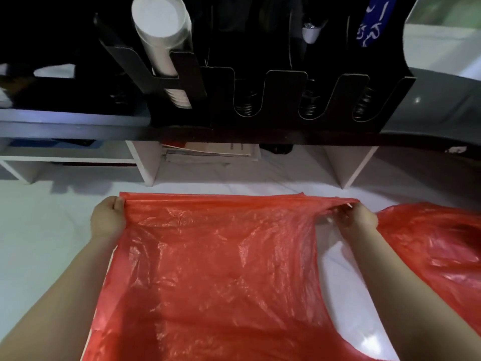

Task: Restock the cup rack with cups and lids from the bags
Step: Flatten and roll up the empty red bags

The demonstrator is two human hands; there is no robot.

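Now left hand (pixel 108 218) and right hand (pixel 358 217) pinch red bag (pixel 216 259) over white surface (pixel 39 243).

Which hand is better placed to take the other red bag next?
Probably the right hand: it pinches the held bag just beside the other bag; the left hand grips the far corner.

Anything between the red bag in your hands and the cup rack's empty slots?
Nothing visible does. Left hand and right hand pinch the top edge of the red bag; the cup rack stands beyond and above it, three slots showing bare springs.
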